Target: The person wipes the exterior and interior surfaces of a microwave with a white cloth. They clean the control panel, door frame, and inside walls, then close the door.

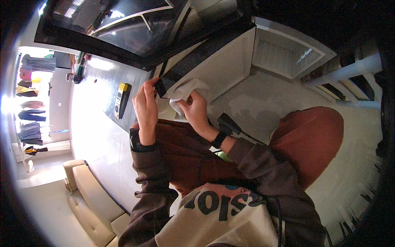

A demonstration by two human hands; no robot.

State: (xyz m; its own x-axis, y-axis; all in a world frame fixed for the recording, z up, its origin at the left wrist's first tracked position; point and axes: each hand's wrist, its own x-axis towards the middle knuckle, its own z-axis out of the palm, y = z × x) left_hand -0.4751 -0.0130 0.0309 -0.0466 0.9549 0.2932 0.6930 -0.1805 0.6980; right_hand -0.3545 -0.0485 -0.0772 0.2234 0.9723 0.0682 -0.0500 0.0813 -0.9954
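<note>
My left hand (146,105) grips the dark end of a white panel (216,68), which looks like a cabinet drawer front with a black edge (185,61). Its thumb and fingers close around the corner. Bunched in my right hand (196,111) is a white cloth (193,88), pressed against the panel's pale face near that same corner. Part of the cloth hangs below my fingers. Black straps circle both wrists, and a black device (228,123) with a cable sits beside the right one.
Above the panel is a glossy dark screen (132,27). A yellow-and-white handheld device (121,100) lies to the left. A white-framed glass panel (291,52) stands at the right, near pale-blue rails (345,71). A beige sofa (92,197) and hanging clothes (32,114) are farther left.
</note>
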